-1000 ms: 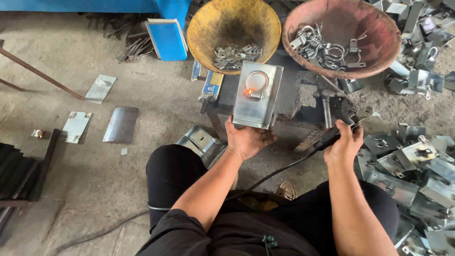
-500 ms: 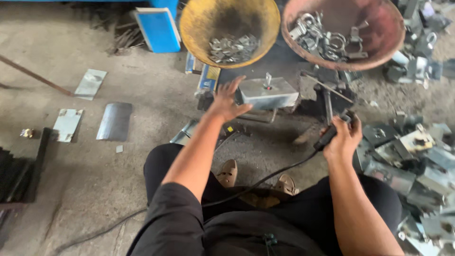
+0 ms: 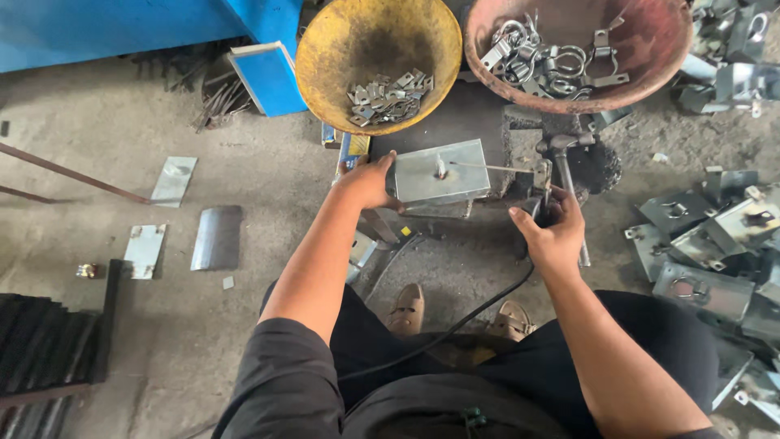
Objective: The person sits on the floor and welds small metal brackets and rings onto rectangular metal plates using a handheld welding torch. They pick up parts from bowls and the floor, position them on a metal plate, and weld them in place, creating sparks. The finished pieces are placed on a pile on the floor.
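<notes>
Metal workshop, floor-level station. Bare, stained concrete floor (image 3: 97,162) under me. Ahead of my left hand (image 3: 370,183): yellow pan (image 3: 325,49) of small steel clips. Ahead of my right hand (image 3: 552,236): rusty red pan (image 3: 666,57) of rings and clamps. Far right: heap of stamped steel plates (image 3: 707,244). Far left: loose offcuts (image 3: 215,236).

dark short sleeves (image 3: 284,374), black trousers (image 3: 650,325), tan shoes (image 3: 406,307)

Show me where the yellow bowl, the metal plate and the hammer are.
yellow bowl (image 3: 341,36): head view, bare inner wall.
metal plate (image 3: 426,175): head view, flat top face, left of its stud.
hammer (image 3: 559,143): head view, its head.
</notes>
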